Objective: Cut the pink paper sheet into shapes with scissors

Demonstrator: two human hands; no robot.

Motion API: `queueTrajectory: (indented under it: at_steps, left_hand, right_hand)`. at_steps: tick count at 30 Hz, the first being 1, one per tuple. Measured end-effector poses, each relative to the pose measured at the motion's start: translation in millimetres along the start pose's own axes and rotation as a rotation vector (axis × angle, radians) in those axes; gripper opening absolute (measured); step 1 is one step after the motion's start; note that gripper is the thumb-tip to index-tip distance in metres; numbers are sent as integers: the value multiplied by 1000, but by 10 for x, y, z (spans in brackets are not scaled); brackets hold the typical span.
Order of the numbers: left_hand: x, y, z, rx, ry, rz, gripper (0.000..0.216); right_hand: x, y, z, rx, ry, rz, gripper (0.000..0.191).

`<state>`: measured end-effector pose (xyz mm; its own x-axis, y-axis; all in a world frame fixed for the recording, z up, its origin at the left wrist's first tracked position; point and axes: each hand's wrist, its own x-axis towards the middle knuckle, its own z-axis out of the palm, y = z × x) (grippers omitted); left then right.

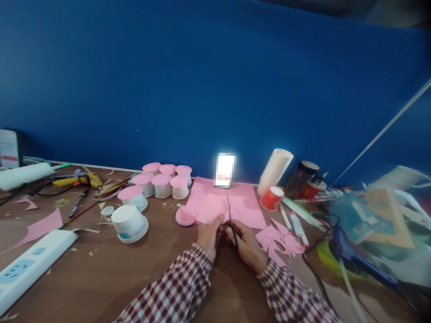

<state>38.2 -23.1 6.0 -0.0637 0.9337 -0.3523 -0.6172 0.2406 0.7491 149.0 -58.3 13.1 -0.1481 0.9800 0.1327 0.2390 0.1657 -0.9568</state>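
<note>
My left hand (pixel 208 235) is closed on the near edge of a pink paper piece (pixel 210 211) that lies on the brown table (pixel 101 269). My right hand (pixel 247 244) is closed round the handles of dark scissors (pixel 230 215), whose blades point away from me into the pink paper. More pink sheets (pixel 245 199) lie just beyond, and a pink disc (pixel 185 217) sits to the left of my left hand. Both sleeves are red-and-white checked.
Several upturned paper cups with pink tops (pixel 161 184) stand at the back left, a white cup (pixel 128 222) nearer. Pink scraps (pixel 279 242), a red cup (pixel 272 197), a white cup stack (pixel 276 170), markers and a blue glue gun (pixel 353 253) lie right. A power strip (pixel 30 264) lies left.
</note>
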Motion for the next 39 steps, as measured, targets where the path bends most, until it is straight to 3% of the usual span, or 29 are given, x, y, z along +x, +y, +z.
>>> queueTrajectory:
  at_steps: [39]
  left_hand:
    - [-27,37,15,-28,-18,27,30]
  right_hand:
    - [4,27,-9,-6,1,31,34]
